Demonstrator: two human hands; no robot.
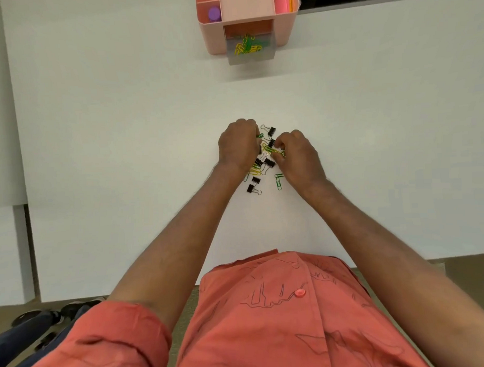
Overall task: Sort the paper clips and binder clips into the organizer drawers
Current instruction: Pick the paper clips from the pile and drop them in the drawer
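A mixed pile of green and yellow paper clips and black binder clips lies on the white table. My left hand rests on the pile's left side, fingers curled and pinching a green paper clip. My right hand is on the pile's right side, fingertips pinching yellow and green paper clips. Two binder clips and a green paper clip lie loose nearer to me. At the far edge stands a pink organizer with a clear drawer pulled out, holding several paper clips.
The organizer's top compartments hold a purple cap and pink and orange paper. A dark gap runs behind the table at the top right. The table's near edge is at my torso; a chair base shows at lower left.
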